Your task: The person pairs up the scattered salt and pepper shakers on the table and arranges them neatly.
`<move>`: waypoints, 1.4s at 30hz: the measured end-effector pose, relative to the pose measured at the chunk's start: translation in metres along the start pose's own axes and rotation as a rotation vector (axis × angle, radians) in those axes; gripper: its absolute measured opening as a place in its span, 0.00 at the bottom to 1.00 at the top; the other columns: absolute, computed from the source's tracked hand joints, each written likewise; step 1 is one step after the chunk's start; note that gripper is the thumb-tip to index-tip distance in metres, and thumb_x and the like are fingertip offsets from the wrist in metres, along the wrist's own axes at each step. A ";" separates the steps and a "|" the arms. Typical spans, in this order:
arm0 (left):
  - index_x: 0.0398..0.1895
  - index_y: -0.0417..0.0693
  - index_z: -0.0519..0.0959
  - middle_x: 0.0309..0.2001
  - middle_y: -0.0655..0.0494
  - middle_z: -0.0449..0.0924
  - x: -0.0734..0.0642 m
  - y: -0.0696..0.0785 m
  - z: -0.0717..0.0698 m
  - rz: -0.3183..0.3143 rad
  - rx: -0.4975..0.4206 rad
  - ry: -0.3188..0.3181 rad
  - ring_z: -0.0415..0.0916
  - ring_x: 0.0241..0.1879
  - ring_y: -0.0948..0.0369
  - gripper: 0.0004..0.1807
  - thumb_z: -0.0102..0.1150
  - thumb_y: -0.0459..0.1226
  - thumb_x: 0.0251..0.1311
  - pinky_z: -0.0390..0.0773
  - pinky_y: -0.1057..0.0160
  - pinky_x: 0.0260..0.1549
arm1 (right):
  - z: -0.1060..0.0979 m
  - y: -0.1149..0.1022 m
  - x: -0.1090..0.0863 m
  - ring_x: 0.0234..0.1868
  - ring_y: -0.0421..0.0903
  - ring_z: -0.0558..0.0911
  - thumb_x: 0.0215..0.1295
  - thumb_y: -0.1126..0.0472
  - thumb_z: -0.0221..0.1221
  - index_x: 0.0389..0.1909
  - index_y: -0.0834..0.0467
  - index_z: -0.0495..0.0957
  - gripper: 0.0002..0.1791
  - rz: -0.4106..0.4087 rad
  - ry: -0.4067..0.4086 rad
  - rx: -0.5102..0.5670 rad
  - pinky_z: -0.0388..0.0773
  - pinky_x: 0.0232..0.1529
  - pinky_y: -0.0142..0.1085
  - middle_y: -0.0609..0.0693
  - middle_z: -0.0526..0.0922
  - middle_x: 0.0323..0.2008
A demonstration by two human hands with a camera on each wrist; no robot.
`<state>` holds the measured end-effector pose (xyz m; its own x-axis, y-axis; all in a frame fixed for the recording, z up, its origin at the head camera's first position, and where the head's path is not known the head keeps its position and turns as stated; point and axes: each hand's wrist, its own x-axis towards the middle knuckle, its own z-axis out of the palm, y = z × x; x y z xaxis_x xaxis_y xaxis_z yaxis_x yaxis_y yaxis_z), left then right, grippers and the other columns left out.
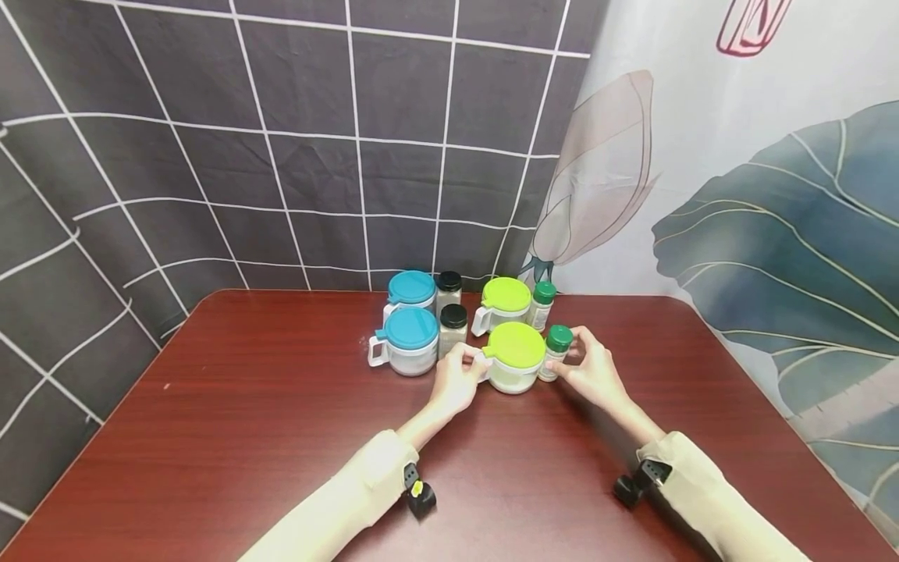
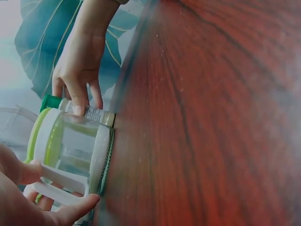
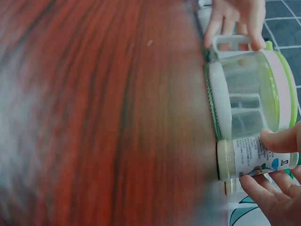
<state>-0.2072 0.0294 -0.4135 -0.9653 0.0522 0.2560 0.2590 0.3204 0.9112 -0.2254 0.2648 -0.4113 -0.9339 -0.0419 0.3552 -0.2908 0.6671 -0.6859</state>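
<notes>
The front green-lidded seasoning jar (image 1: 516,347) stands upright on the table, a clear body with a white handle (image 2: 63,181). My left hand (image 1: 455,382) holds that handle, thumb and fingers about it. Beside the jar, on its right, is a small spice bottle (image 1: 552,361) with a dark green cap and a printed label (image 3: 256,153). My right hand (image 1: 593,371) grips this bottle, its thumb on one side and fingers on the other. Bottle and jar stand close together, and in the right wrist view their bases rest on the tabletop.
Behind them stand another green-lidded jar (image 1: 506,297) and green-capped bottle (image 1: 541,306). To the left are two blue-lidded jars (image 1: 410,328) and two black-capped bottles (image 1: 453,316). The reddish wooden table (image 1: 295,406) ends at a grey gridded curtain (image 1: 295,156).
</notes>
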 end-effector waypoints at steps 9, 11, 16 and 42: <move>0.37 0.37 0.76 0.37 0.41 0.83 0.012 -0.005 -0.004 -0.021 0.001 -0.056 0.84 0.38 0.50 0.08 0.61 0.33 0.59 0.82 0.64 0.35 | 0.002 0.002 0.007 0.40 0.60 0.85 0.46 0.72 0.70 0.43 0.65 0.69 0.24 -0.033 -0.001 0.003 0.80 0.45 0.53 0.65 0.84 0.38; 0.38 0.36 0.77 0.38 0.41 0.83 0.014 -0.004 -0.004 -0.020 0.004 -0.058 0.84 0.38 0.51 0.08 0.60 0.33 0.59 0.81 0.66 0.34 | 0.002 0.002 0.009 0.40 0.60 0.85 0.46 0.72 0.70 0.43 0.65 0.69 0.24 -0.033 0.000 0.001 0.80 0.44 0.52 0.65 0.84 0.38; 0.37 0.36 0.78 0.37 0.41 0.84 0.014 -0.001 -0.001 -0.033 -0.015 -0.034 0.84 0.38 0.50 0.08 0.62 0.33 0.58 0.82 0.64 0.34 | 0.002 0.003 0.010 0.39 0.59 0.85 0.47 0.71 0.70 0.43 0.65 0.68 0.24 -0.029 0.005 -0.018 0.80 0.44 0.50 0.64 0.84 0.37; 0.40 0.39 0.81 0.37 0.42 0.86 0.011 0.006 0.019 -0.049 -0.011 0.145 0.83 0.41 0.49 0.09 0.60 0.34 0.58 0.79 0.52 0.43 | -0.006 0.006 0.016 0.45 0.63 0.84 0.50 0.73 0.68 0.48 0.68 0.70 0.24 0.052 -0.028 0.031 0.79 0.49 0.52 0.69 0.82 0.44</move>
<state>-0.2167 0.0496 -0.4114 -0.9618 -0.1009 0.2546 0.2130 0.3086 0.9271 -0.2408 0.2725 -0.4062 -0.9532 -0.0284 0.3009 -0.2474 0.6454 -0.7227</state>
